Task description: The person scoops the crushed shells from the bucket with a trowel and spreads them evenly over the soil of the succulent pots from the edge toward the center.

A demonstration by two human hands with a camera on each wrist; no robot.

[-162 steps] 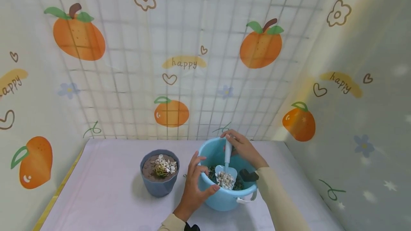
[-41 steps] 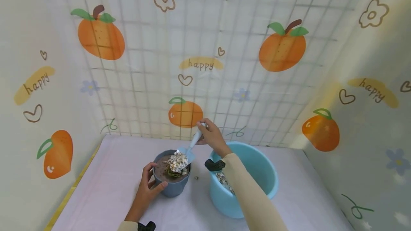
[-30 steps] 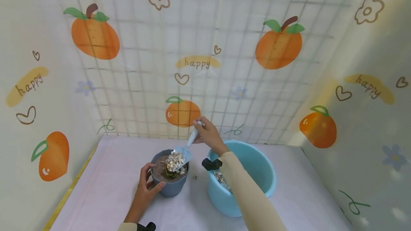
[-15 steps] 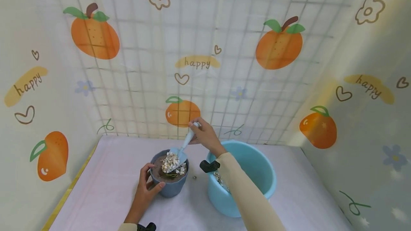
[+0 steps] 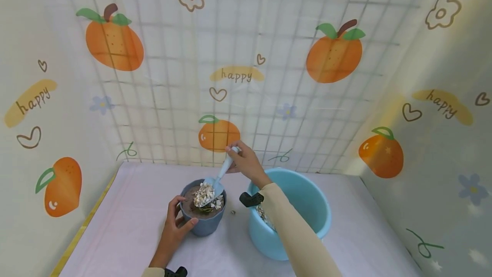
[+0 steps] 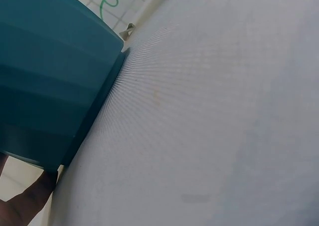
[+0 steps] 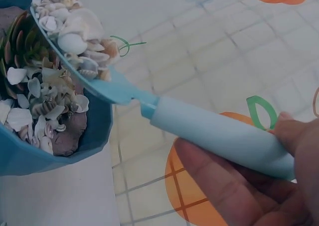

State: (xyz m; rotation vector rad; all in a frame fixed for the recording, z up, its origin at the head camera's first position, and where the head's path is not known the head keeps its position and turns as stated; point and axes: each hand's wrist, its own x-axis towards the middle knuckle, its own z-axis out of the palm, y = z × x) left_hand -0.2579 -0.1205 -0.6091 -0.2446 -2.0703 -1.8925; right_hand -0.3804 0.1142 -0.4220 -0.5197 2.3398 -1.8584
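A blue-grey flowerpot (image 5: 207, 226) stands on the table, filled with brown soil and holding a small succulent (image 7: 17, 51). White shells lie on the soil beside the plant. My left hand (image 5: 173, 228) holds the pot from its left side, thumb in front and fingers round the far side. In my right hand (image 5: 247, 163) is the handle of a light blue hand trowel (image 7: 219, 136), pinched between thumb and fingers. Its blade, heaped with small shells (image 7: 79, 34), is tilted over the succulent and hides part of it in the head view.
A light blue bucket (image 5: 265, 245) stands to the right of the pot, with shells visible inside; my right forearm crosses over it. One small shell (image 5: 232, 212) lies on the table between pot and bucket. A patterned curtain over a wire grid (image 5: 246, 110) rises behind.
The loaded trowel has come from the bucket to above the pot, shifting slightly left over the succulent. My left hand has gone from the bucket to the pot. Little differs over the last half second.
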